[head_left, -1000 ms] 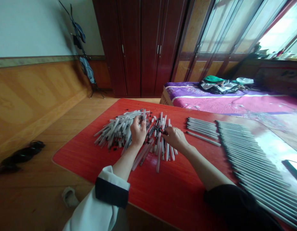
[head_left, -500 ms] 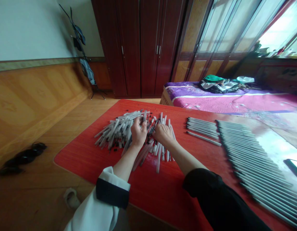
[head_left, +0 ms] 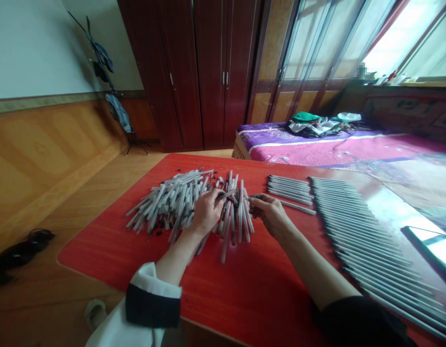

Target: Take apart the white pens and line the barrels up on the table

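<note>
My left hand (head_left: 207, 209) is closed over the middle of the table, with a short whitish tube (head_left: 228, 193) pinched between thumb and fingers, pointing right. A little to the right, my right hand (head_left: 269, 212) has its fingertips pressed together; something thin and dark seems to be in them, too small to name. Left of my left hand lies a large heap of whitish tubes (head_left: 165, 202). Between the hands is a looser bunch of whitish tubes (head_left: 240, 217), fanned toward me, with dark thin pieces among them, partly hidden by my left hand.
On the red table (head_left: 277, 284), a short row of black-tipped tubes (head_left: 290, 188) lies beside a long row of tubes (head_left: 371, 236). A dark-edged flat device (head_left: 430, 250) is at the right. Beyond stand a bed (head_left: 317, 144) and a wardrobe (head_left: 212, 96).
My right hand has moved right, away from the dark pieces and off the loose bunch. The tube in my left hand has tipped from upright toward the right. The whole view has shifted.
</note>
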Demonstrator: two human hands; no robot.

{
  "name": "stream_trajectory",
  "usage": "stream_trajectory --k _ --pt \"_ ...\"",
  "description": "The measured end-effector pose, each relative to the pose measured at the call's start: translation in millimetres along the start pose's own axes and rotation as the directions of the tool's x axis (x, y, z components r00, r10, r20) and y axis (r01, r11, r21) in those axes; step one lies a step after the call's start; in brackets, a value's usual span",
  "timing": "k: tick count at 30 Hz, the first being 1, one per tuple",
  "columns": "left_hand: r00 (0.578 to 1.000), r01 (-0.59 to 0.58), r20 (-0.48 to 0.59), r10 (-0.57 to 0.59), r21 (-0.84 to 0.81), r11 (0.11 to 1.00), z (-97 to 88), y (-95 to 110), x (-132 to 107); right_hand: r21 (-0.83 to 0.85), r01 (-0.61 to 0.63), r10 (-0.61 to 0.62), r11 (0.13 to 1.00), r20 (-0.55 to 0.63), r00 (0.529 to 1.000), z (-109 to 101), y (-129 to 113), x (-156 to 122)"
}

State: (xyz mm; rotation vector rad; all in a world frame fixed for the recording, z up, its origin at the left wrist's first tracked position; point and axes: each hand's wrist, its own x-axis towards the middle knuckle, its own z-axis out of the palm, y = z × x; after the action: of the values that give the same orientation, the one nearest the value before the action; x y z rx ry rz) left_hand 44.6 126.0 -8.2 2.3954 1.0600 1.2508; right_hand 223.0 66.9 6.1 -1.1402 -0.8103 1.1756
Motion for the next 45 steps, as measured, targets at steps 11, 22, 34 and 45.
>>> stream_trajectory --k 11,22,34,45 --pt "0.996 -0.045 0.080 0.038 0.087 0.995 7.8 4 -6 -0.293 0.129 -0.126 0.947 0.028 0.992 -16 17 -1" --pt "0.993 0.093 -0.076 -0.088 0.061 0.994 6.5 -3 -2 -0.951 0.267 -0.314 0.156 0.208 0.926 0 11 -13" --pt "0.998 0.046 -0.056 -0.042 0.071 0.996 8.8 -9 -3 -0.957 0.261 -0.272 -0.125 0.286 0.919 27 16 12" --pt "1.000 0.001 0.008 -0.001 0.034 0.999 8.8 -4 -5 -0.365 0.175 -0.211 0.915 -0.060 0.976 -6 8 5"
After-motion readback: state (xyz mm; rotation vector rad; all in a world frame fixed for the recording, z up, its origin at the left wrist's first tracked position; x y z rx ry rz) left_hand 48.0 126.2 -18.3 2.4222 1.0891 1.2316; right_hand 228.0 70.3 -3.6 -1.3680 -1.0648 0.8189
